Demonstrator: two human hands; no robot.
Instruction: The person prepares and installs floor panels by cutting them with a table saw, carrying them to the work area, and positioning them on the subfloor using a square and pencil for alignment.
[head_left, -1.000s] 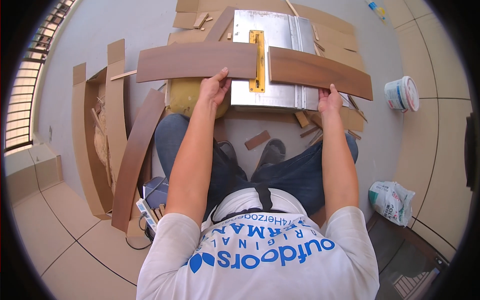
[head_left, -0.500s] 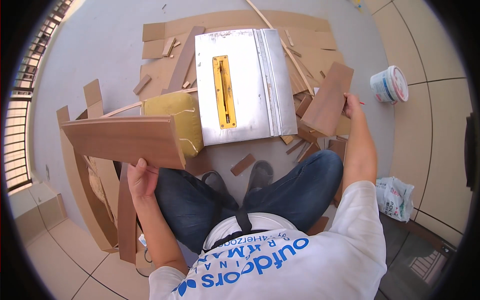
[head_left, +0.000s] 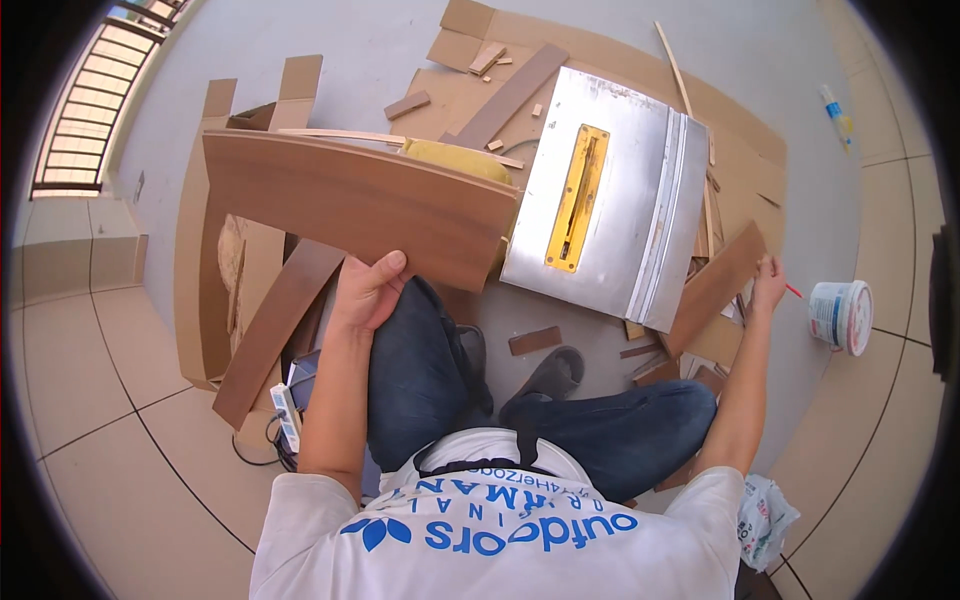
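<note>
My left hand [head_left: 370, 292] is closed on the near edge of a long brown floorboard [head_left: 350, 205], thumb on its upper face. The board slants above my left knee, partly covering a yellow cushioned block [head_left: 458, 160]. At the right, my right hand [head_left: 768, 286] grips the end of a shorter brown floorboard [head_left: 715, 285]; a thin red stick like a pencil [head_left: 794, 291] juts out beside that hand. Between the two boards stands a table saw [head_left: 625, 185] with a silver top and a yellow slotted insert [head_left: 578, 198]. The shorter board lies alongside the saw's right edge.
Flattened cardboard [head_left: 755, 160] with offcuts lies under and around the saw. An open cardboard box [head_left: 195, 260] and another brown board [head_left: 275, 335] are at left, near a power strip [head_left: 286, 415]. A white bucket [head_left: 840, 316] and plastic bag [head_left: 765, 520] stand right.
The view has turned left, so the saw appears farther right and tilted. The left board appears larger and farther right, its right end nearer the saw. The right board looks narrower, more edge-on.
</note>
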